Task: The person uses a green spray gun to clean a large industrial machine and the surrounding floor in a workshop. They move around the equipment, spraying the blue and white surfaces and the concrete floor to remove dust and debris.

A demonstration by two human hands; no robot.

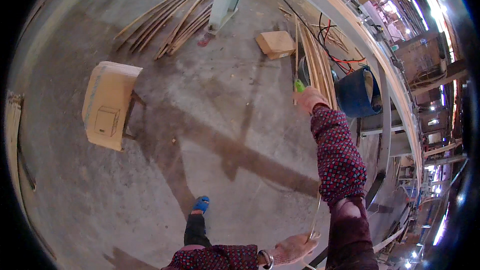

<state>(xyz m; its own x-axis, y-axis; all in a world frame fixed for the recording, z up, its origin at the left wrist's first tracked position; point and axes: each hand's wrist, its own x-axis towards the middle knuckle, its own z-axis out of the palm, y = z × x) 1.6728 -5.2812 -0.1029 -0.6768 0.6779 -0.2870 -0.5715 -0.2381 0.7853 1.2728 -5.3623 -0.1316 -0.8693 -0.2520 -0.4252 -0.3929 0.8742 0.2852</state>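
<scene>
My right hand [311, 99], in a pale pink glove below a dark patterned sleeve, reaches forward with its fingers closed. A small bright green thing [299, 86] sticks out from those fingers; its kind is hard to make out. Just beyond and beside it lie several long wooden strips [316, 60]. Close to my body, my left hand [297, 247], also gloved and with a bangle at the wrist, is closed around a thin pale strip [314, 217]. That strip runs up behind my right forearm, which hides its further part.
A blue bucket [352, 95] stands right of my right hand, near red and black cables [345, 61]. A cardboard box [276, 44] rests ahead. To the left, flattened cardboard [112, 105] covers a stool. Loose strips [165, 17] lie by a machine leg [226, 0].
</scene>
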